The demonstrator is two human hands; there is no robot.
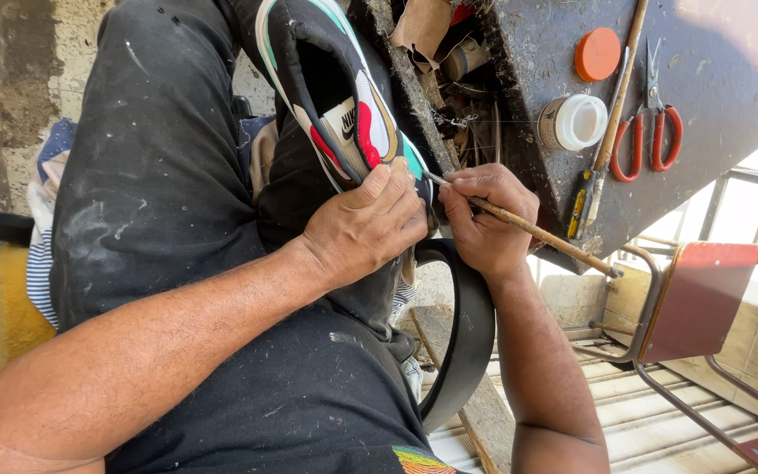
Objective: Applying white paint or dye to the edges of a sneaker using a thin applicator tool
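Item: black sneaker (pixel 326 79) with white sole rim and red, white and teal side panels, lying across the person's dark-trousered lap, sole edge turned toward the work box. Left hand (pixel 366 230): closed over the sneaker's near end, thumb and fingers pressing on the upper, steadying it. Right hand (pixel 484 224): just right of the sneaker, fingers curled tight round a thin wooden-handled tool (pixel 537 234), whose metal tip meets the sneaker's edge beside the left thumb. Progress, as a judgement: work on the edge seam is under way at this one spot; no thread or glue line can be made out, so how much of the rim is finished or left cannot be told. Right of the sneaker: a dark, scuffed work box (pixel 712 79), its top bearing an orange lid (pixel 597 53), a white-capped jar (pixel 572 122), red-handled scissors (pixel 647 132) and a long wooden stick (pixel 622 83); its open compartment next to the sneaker holds scraps. Further right, below the box: a red metal stool (pixel 699 298). Room: the box's corner sits close to the right hand and the tool's rear end juts toward it, so play on that side is tight; below the sneaker, a black curved chair arm (pixel 471 333) hems the right forearm; open space lies mainly toward the lap.
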